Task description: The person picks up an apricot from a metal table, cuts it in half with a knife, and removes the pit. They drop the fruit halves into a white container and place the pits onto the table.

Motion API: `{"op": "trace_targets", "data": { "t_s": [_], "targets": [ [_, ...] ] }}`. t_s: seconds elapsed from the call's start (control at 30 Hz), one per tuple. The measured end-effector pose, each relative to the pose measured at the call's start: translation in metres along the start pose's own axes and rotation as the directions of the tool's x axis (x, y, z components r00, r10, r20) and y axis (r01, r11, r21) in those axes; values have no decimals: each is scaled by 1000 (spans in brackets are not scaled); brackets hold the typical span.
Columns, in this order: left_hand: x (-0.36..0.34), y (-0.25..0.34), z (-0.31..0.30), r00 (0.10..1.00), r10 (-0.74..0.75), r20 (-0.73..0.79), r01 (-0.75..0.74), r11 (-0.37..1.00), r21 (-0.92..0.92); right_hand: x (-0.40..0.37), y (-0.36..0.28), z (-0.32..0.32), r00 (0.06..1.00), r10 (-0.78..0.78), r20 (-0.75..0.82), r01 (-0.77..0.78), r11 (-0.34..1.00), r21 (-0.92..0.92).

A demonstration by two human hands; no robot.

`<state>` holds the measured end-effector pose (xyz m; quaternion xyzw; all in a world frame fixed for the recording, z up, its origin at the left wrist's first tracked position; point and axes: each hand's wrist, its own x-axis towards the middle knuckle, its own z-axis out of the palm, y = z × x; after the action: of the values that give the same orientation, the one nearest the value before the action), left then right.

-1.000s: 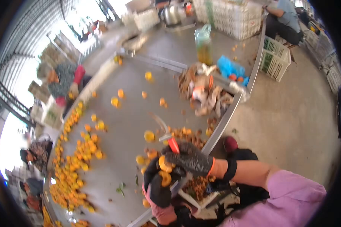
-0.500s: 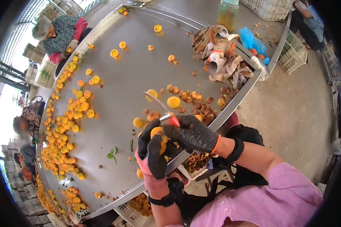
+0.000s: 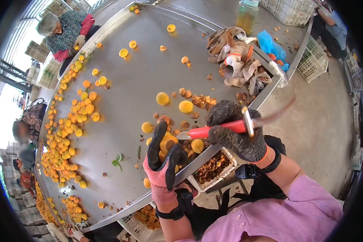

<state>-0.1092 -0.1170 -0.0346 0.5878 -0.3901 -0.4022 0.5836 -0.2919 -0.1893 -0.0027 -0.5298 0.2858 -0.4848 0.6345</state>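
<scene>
My left hand [image 3: 165, 165], in a black and pink glove, is closed around a cut-open apricot [image 3: 164, 146]; a brown pit [image 3: 170, 144] shows in its flesh. My right hand [image 3: 242, 139], in a dark glove with an orange cuff edge, grips a red-handled curved knife [image 3: 218, 130]. The blade points away to the right, and the small scoop-like metal tip [image 3: 184, 136] at its other end points at the apricot, close to it. Whole apricots [image 3: 185, 106] and loose brown pits lie on the metal table beyond my hands.
Many apricots [image 3: 64, 137] spread along the left of the metal table [image 3: 129, 97]. Used gloves [image 3: 238, 60], a blue bag [image 3: 270, 46] and a bottle [image 3: 247, 18] are at the upper right. Below the edge stands a box of pits [image 3: 211, 169]. Another person [image 3: 66, 34] works across the table.
My right hand has moved right, away from my left, and turned the knife: its blade now points right and the scoop end faces the apricot. The apricot now lies open with its pit showing.
</scene>
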Motion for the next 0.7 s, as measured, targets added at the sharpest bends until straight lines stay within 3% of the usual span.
{"op": "trace_targets", "data": {
  "t_s": [0.03, 0.1, 0.17, 0.23, 0.3, 0.37, 0.43, 0.5, 0.57, 0.63, 0.67, 0.7],
  "targets": [
    [0, -1, 1, 999, 51, 18, -52, 995, 83, 0, 3, -2, 1000, 1, -6, -1, 1000, 0],
    [-1, 4, 6, 994, 96, 45, -102, 981, 166, 0, 7, -5, 993, -106, 59, 116, 974, -194],
    [-5, 20, 14, 998, -19, 56, 17, 999, 42, -1, 7, -7, 998, -45, 54, 54, 981, -187],
    [-5, 18, 13, 996, -66, 66, 66, 998, 8, -1, 2, -8, 979, -148, 137, 190, 902, -388],
    [-3, 7, 7, 991, -114, 78, 116, 993, -23, -1, -6, -10, 983, -90, 163, 156, 876, -457],
    [3, -12, 0, 966, 210, 153, -253, 895, 368, 1, -4, -16, 915, -287, 282, 395, 772, -497],
    [0, -13, -1, 974, 177, 143, -212, 935, 285, 7, -8, -22, 906, -246, 344, 404, 742, -534],
    [-3, -2, 3, 980, 142, 142, -169, 965, 200, 7, -3, -23, 941, -153, 302, 263, 891, -371],
    [-4, 11, 11, 997, -7, 81, 2, 998, 63, 5, -2, -21, 934, -182, 307, 304, 857, -417],
    [-4, 7, 12, 999, 14, 40, -17, 998, 64, -1, 4, -17, 977, -67, 202, 130, 939, -319],
    [-3, 4, 12, 999, 37, 0, -37, 997, 65, -3, 3, -15, 977, -66, 204, 130, 939, -318],
    [-1, -2, 11, 999, 38, -1, -37, 997, 65, -4, 2, -13, 918, -233, 320, 367, 805, -466]
  ]
}}
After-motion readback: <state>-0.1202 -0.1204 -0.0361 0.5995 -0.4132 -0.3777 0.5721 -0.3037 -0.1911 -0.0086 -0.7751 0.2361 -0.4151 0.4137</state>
